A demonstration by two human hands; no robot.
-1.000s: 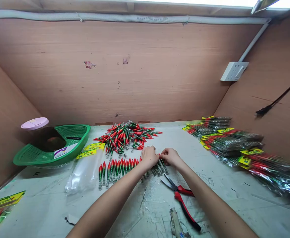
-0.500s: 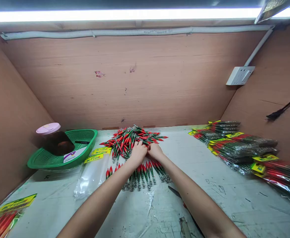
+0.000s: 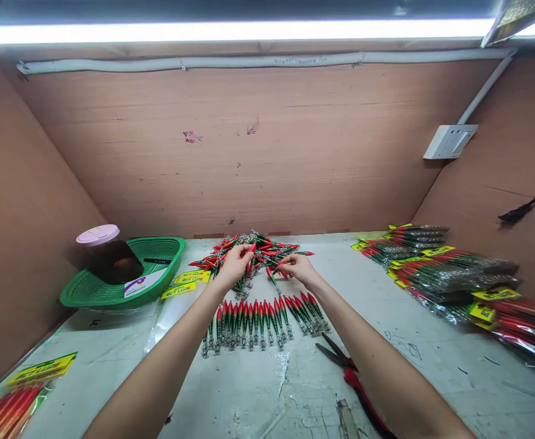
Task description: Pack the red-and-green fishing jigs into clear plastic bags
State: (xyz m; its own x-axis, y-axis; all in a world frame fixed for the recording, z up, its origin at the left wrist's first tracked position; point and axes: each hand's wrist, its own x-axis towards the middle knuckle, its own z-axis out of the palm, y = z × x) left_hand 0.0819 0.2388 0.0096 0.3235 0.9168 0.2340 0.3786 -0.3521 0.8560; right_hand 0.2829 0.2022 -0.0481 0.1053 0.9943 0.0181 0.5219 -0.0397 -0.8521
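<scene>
A heap of red and green fishing lures (image 3: 274, 247) lies near the back wall. At its left front, my left hand (image 3: 235, 267) is pinched closed on a fishing lure, whose red end (image 3: 252, 248) shows above the fingers. My right hand (image 3: 299, 269) is closed at the heap's right side, its fingertips on another fishing lure (image 3: 272, 280) that slants down toward the table. Between my forearms runs a row of similar lures (image 3: 249, 323), side by side with red ends away from me. My left forearm partly covers the row's left end.
Red-handled pliers (image 3: 354, 375) lie beside my right forearm. At left are a green basket (image 3: 180, 250) with a lidded cup (image 3: 111, 262), and clear bags with yellow headers (image 3: 182, 288). Packed lures (image 3: 454, 274) are piled at right; another pack (image 3: 15, 396) lies front left.
My hands have moved apart, left hand leftward and right hand rightward. A lure now shows in each. The pliers and more of the row have come into view.
</scene>
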